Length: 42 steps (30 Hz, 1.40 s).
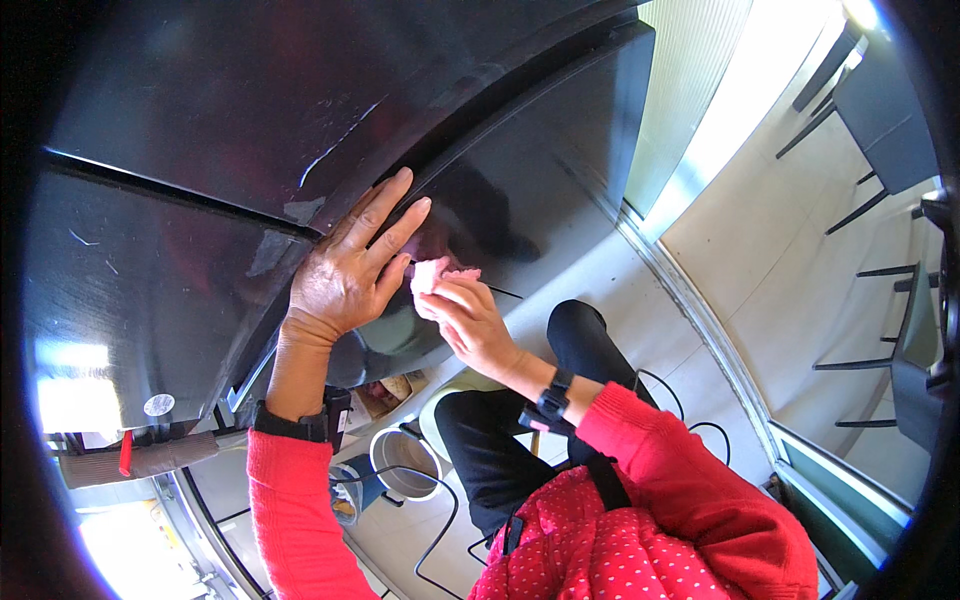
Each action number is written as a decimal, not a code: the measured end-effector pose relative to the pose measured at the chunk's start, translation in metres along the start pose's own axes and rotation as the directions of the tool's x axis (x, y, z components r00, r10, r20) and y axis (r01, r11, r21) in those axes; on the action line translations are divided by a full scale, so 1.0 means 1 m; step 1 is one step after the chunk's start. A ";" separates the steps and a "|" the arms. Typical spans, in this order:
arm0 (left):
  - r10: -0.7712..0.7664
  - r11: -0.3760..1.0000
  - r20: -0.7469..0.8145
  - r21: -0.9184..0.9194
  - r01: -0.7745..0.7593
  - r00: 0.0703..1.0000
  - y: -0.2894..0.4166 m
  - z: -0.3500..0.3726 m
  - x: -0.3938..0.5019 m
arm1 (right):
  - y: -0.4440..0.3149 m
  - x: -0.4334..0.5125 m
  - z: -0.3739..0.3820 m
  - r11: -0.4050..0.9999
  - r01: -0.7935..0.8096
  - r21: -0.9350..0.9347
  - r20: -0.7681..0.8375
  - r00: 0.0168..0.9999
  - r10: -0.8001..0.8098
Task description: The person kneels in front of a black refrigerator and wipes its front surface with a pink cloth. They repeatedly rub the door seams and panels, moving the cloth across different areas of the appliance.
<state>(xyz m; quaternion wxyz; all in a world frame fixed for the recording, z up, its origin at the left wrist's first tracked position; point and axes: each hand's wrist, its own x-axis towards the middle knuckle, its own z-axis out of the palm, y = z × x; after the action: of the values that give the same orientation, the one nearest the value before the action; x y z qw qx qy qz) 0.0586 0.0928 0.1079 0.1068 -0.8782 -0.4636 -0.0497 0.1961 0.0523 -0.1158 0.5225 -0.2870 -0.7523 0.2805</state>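
Note:
A large dark glossy cabinet-like appliance (195, 127), probably a refrigerator, fills the upper left, with a seam between two panels and several pale scuffs. My left hand (352, 262) rests with spread fingers on its edge, holding nothing. Just to the right, my right hand (469, 322) grips a crumpled pink cloth (442, 275) against or close to the glossy side panel (547, 165). Part of the cloth is hidden by my fingers. Dark bands circle both wrists.
Below my hands a white-rimmed pot or bucket (405, 465) stands on the tiled floor, near a box (386, 394) of items. Black cables loop by my legs. A metal door track (705, 330) crosses the floor; dark chairs (885, 120) stand beyond it.

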 end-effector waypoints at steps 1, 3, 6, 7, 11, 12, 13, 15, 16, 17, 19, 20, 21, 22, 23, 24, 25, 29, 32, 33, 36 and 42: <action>-0.003 1.000 0.000 0.002 0.003 1.000 0.000 -0.001 0.000 | 0.008 0.004 0.008 0.997 0.036 -0.064 0.070 0.997 -0.031; -0.006 1.000 0.005 0.021 0.006 1.000 0.001 -0.001 0.000 | 0.037 -0.010 0.023 0.984 0.112 -0.136 0.124 0.988 -0.095; -0.012 1.000 0.004 0.006 0.012 1.000 0.001 0.000 0.000 | 0.081 -0.077 0.033 0.854 -0.505 -0.124 0.276 0.809 0.519; -0.013 1.000 0.003 -0.003 0.013 1.000 0.000 0.000 0.000 | 0.094 -0.095 0.035 0.664 -0.708 -0.238 0.293 0.600 0.745; -0.005 1.000 -0.008 0.014 0.005 1.000 0.000 0.003 -0.001 | 0.081 -0.141 0.009 0.432 -0.894 0.118 0.336 0.446 0.830; -0.009 1.000 -0.004 0.020 0.009 1.000 0.000 0.003 -0.001 | 0.075 -0.126 0.006 0.534 -0.830 0.162 0.223 0.558 0.799; -0.015 1.000 0.005 0.023 0.015 1.000 0.000 0.003 -0.001 | 0.066 -0.103 0.006 0.596 -0.771 0.226 0.126 0.629 0.767; -0.013 0.999 -0.007 0.040 0.013 1.000 0.000 0.002 -0.002 | 0.041 -0.059 -0.002 0.720 -0.538 0.437 -0.098 0.768 0.633; -0.011 0.999 -0.011 0.032 0.012 1.000 0.001 0.001 -0.001 | 0.031 -0.035 -0.005 0.813 -0.393 0.429 -0.214 0.830 0.515; -0.014 1.000 -0.015 0.016 0.014 1.000 0.001 0.002 -0.001 | 0.023 -0.013 -0.006 0.908 -0.285 0.308 -0.319 0.868 0.381; -0.007 1.000 -0.016 0.011 0.007 1.000 0.001 0.002 0.001 | 0.015 0.017 -0.006 0.961 -0.199 0.192 -0.321 0.913 0.253; -0.006 1.000 -0.016 0.009 0.006 1.000 0.001 0.002 0.001 | 0.016 0.025 -0.005 0.985 -0.110 0.136 -0.356 0.922 0.152; -0.005 1.000 -0.017 0.003 0.005 1.000 0.002 0.002 0.002 | 0.020 0.027 -0.002 0.989 -0.137 0.062 -0.280 0.948 0.149; -0.005 1.000 -0.017 -0.001 0.005 1.000 0.001 0.002 0.002 | 0.027 0.023 -0.001 0.993 -0.116 -0.023 -0.285 0.953 0.104; -0.009 1.000 -0.015 -0.004 0.008 1.000 0.001 0.001 0.002 | 0.034 0.015 0.004 0.990 -0.139 0.013 -0.323 0.937 0.135; -0.011 1.000 -0.013 0.004 0.011 1.000 0.001 0.001 0.002 | 0.045 0.005 0.008 0.985 -0.173 0.015 -0.374 0.913 0.166; -0.018 1.000 -0.009 0.009 0.018 1.000 0.001 0.001 0.001 | 0.057 -0.009 0.011 0.980 -0.197 0.038 -0.421 0.886 0.195; -0.026 1.000 -0.013 0.009 0.026 1.000 0.001 0.003 0.000 | 0.064 -0.086 0.006 0.408 -0.866 0.287 0.090 0.449 0.889; -0.035 0.999 -0.010 0.021 0.035 0.999 0.001 0.004 -0.001 | 0.055 -0.076 0.009 0.488 -0.642 0.591 -0.087 0.551 0.830; -0.027 0.999 -0.016 0.032 0.027 1.000 0.001 0.003 0.000 | 0.053 -0.060 0.005 0.380 -0.621 0.685 -0.036 0.492 0.870; -0.023 0.999 -0.025 0.039 0.023 0.999 0.002 0.003 0.001 | 0.037 0.001 -0.010 0.707 -0.282 0.649 -0.323 0.739 0.591; -0.030 0.999 -0.031 0.022 0.031 0.999 0.002 0.003 0.001 | 0.052 0.024 0.002 0.991 -0.127 0.050 -0.485 0.864 0.136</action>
<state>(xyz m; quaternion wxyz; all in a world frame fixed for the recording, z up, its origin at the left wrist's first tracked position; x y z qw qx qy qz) 0.0612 0.0931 0.1054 0.1231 -0.8689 -0.4758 -0.0593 0.1947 0.1052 -0.1390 0.6770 -0.3946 -0.5729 0.2404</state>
